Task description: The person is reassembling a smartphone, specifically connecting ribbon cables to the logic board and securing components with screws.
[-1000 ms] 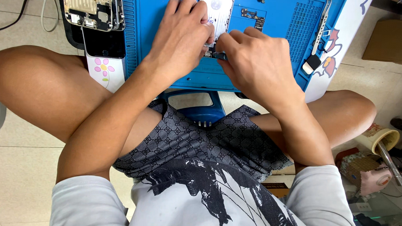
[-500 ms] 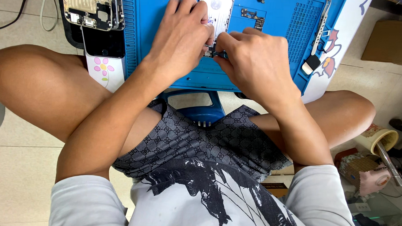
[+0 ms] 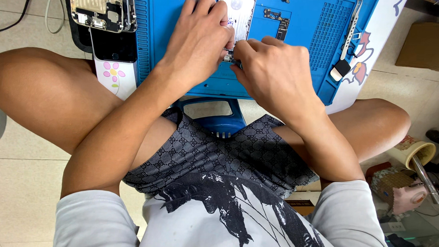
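Note:
My left hand [image 3: 199, 40] and my right hand [image 3: 275, 72] meet over a blue work mat [image 3: 309, 68]. Between their fingertips sits a small metal part at the lower end of a white phone body [image 3: 238, 5]. The left hand's fingers press on that phone's lower edge. The right hand's fingers are curled and pinch a thin dark tool [image 3: 235, 62] whose tip touches the small part. Most of the part and the tool is hidden by my fingers. A small circuit board [image 3: 283, 24] lies on the mat just beyond my right hand.
An opened phone chassis [image 3: 103, 6] lies on a dark phone [image 3: 113, 44] at the mat's left edge. A long metal strip [image 3: 352, 26] and a black-and-white tool [image 3: 339, 70] rest at the mat's right. A blue stool [image 3: 218, 119] stands below. A cardboard box [image 3: 426, 45] sits at right.
Both hands stay at the same spot on the phone's lower end. Only small finger shifts show; nothing was picked up or let go.

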